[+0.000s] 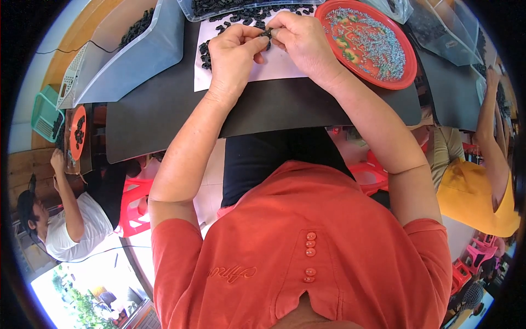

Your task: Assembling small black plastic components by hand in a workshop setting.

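Both hands, left hand [233,52] and right hand [301,38], pinch one small black plastic piece [267,34]. Many loose black pieces [241,13] wait; silver screws fill the round red plate [408,60].

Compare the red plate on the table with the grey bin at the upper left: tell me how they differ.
The red plate is round, shallow and flat; the grey bin is boxy, deep and steep-walled. The red plate holds tiny silvery bits spread across it; the grey bin holds small black parts heaped in one corner. The red plate lies by the right hand; the grey bin stands beyond the left hand. Both are open-topped.
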The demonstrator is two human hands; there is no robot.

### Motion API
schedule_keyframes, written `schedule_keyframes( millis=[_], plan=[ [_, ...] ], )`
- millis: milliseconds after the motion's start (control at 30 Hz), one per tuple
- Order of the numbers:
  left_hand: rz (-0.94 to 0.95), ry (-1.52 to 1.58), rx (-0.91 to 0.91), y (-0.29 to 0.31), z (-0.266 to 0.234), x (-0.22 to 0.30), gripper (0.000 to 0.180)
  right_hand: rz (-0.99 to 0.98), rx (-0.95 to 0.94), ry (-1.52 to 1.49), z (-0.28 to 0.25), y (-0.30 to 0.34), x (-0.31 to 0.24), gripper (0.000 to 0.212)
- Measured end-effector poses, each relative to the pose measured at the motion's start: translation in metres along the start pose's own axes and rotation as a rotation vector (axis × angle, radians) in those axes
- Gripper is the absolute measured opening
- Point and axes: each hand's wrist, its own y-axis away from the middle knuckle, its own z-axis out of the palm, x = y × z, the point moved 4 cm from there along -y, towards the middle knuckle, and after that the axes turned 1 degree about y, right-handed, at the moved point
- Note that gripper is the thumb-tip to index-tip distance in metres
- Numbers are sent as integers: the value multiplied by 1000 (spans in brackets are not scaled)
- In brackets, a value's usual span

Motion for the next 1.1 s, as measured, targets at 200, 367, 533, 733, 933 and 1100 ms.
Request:
schedule_keyframes(
  millis=[200,367,533,733,933,1100],
  plan=[
    [-22,-50,5,3,2,2,8,-39,48,84,-1,3,-8,14],
    [-4,-33,23,3,4,-6,6,-158,165,165,6,7,-10,10],
    [53,-9,85,6,5,-2,7,-327,296,248,9,11,-18,10],
    [195,-88,181,9,6,-1,6,-411,361,371,12,13,-24,15],
    [408,-223,223,12,5,10,6,-434,377,349,9,14,-31,14],
    [44,154,100,3,3,3,7,-324,329,49,10,11,-12,15]
  ],
)
